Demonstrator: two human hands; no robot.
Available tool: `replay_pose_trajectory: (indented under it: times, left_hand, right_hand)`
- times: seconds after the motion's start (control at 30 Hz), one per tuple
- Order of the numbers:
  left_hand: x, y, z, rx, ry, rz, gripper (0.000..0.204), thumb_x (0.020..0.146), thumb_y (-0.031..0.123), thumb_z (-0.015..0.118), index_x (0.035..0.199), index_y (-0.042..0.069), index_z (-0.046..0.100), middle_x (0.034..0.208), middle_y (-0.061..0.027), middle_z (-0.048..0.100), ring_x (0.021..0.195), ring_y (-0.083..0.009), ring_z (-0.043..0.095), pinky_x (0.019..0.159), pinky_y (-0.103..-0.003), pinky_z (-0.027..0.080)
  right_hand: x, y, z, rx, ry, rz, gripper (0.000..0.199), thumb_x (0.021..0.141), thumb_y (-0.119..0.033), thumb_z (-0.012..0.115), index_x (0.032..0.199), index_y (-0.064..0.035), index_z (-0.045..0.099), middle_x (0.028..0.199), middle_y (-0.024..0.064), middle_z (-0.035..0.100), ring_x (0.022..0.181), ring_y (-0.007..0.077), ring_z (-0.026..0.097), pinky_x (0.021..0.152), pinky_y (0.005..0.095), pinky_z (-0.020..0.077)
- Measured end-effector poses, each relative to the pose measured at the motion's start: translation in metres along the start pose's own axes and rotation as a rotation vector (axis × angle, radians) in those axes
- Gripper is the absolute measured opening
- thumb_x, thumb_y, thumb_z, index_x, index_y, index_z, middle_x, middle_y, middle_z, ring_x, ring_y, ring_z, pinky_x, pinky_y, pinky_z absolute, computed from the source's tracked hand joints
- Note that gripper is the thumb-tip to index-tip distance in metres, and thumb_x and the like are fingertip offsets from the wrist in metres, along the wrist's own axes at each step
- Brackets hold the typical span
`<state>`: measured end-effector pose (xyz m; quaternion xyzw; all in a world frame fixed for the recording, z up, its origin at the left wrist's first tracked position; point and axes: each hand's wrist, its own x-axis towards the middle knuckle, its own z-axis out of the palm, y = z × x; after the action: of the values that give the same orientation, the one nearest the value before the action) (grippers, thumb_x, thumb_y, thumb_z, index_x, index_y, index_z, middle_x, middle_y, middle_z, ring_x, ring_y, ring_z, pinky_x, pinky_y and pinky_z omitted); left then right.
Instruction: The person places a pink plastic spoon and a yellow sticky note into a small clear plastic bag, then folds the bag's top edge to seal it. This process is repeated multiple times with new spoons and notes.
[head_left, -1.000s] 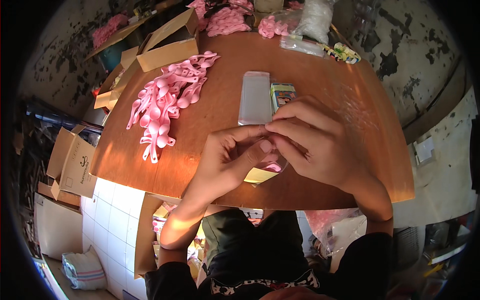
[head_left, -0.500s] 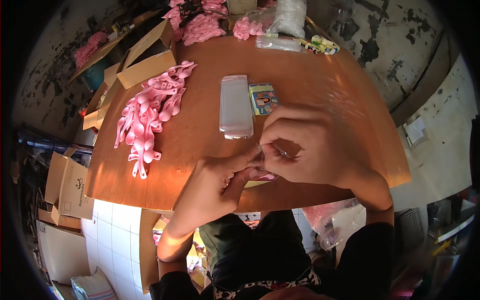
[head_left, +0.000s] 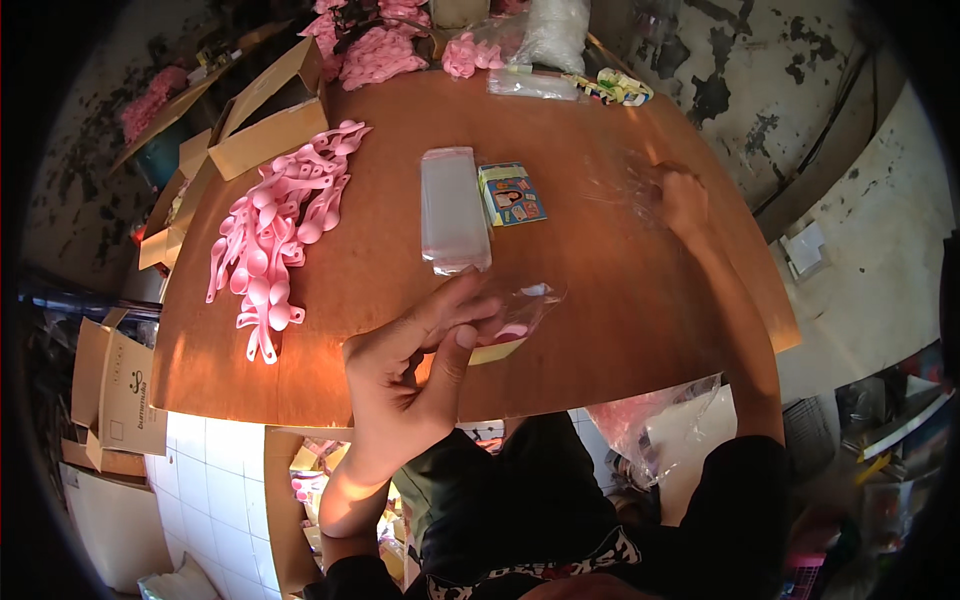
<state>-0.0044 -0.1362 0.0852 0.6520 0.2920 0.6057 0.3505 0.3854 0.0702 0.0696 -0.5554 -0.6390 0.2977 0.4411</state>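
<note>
The left hand (head_left: 410,375) pinches a small clear bag (head_left: 515,315) with a pink piece inside between thumb and closed fingers (head_left: 455,305), just above the near edge of the desk (head_left: 620,330). Farther off, the right hand (head_left: 683,200) lies with loosely curled fingers on a clear plastic sheet (head_left: 625,180), beyond the stack of clear bags (head_left: 452,208) and pink spoons (head_left: 275,240).
</note>
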Motion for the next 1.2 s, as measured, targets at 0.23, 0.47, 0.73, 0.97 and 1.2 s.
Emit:
replay_pose_trajectory:
  times: [0.23, 0.47, 0.73, 0.97, 1.2]
  left_hand:
    - [0.002, -0.002, 0.007, -0.005, 0.059, -0.095, 0.036, 0.092, -0.01, 0.055, 0.128, -0.007, 0.059, 0.105, -0.0188, 0.072, 0.097, -0.0216, 0.071, 0.085, -0.03, 0.056]
    - [0.001, -0.013, 0.019, -0.113, 0.113, -0.109, 0.05, 0.088, -0.006, 0.065, 0.136, -0.006, 0.051, 0.114, -0.0196, 0.069, 0.101, -0.0216, 0.07, 0.09, -0.033, 0.055]
    - [0.007, -0.028, -0.001, 0.092, -0.016, 0.009, 0.083, 0.076, 0.004, 0.083, 0.146, 0.0, 0.038, 0.126, -0.0186, 0.06, 0.12, -0.0251, 0.059, 0.105, -0.038, 0.046]
    - [-0.007, -0.042, 0.004, -0.139, -0.019, -0.325, 0.065, 0.083, -0.007, 0.074, 0.14, -0.002, 0.042, 0.11, -0.0122, 0.067, 0.103, -0.016, 0.065, 0.09, -0.031, 0.054]
    - [-0.018, -0.055, -0.002, -0.053, -0.035, -0.4, 0.059, 0.087, -0.007, 0.07, 0.139, -0.002, 0.043, 0.112, -0.0148, 0.068, 0.103, -0.0157, 0.065, 0.088, -0.029, 0.054]
  right_hand:
    - [-0.078, -0.078, 0.068, -0.172, -0.257, -0.457, 0.042, 0.081, -0.025, 0.081, 0.116, -0.0045, 0.069, 0.108, 0.0119, 0.071, 0.101, 0.0216, 0.067, 0.089, 0.0345, 0.0514]
    - [-0.133, -0.15, 0.127, 0.075, -0.286, -0.661, 0.023, 0.082, -0.014, 0.079, 0.098, -0.0006, 0.069, 0.095, 0.0113, 0.07, 0.092, 0.0198, 0.068, 0.081, 0.0329, 0.0525]
    - [-0.115, -0.165, 0.124, 0.116, -0.265, -0.73, 0.008, 0.083, -0.005, 0.074, 0.086, 0.0012, 0.071, 0.087, 0.0084, 0.069, 0.083, 0.0157, 0.067, 0.076, 0.0289, 0.0518]
    - [-0.131, -0.158, 0.139, 0.531, -0.414, -0.192, 0.02, 0.091, -0.01, 0.071, 0.104, 0.0038, 0.067, 0.089, 0.0074, 0.069, 0.086, 0.0118, 0.065, 0.08, 0.0259, 0.0518]
    - [-0.135, -0.114, 0.152, 0.512, -0.466, -0.098, 0.022, 0.095, -0.01, 0.067, 0.111, 0.0055, 0.064, 0.1, 0.0109, 0.07, 0.091, 0.0127, 0.068, 0.077, 0.0254, 0.054]
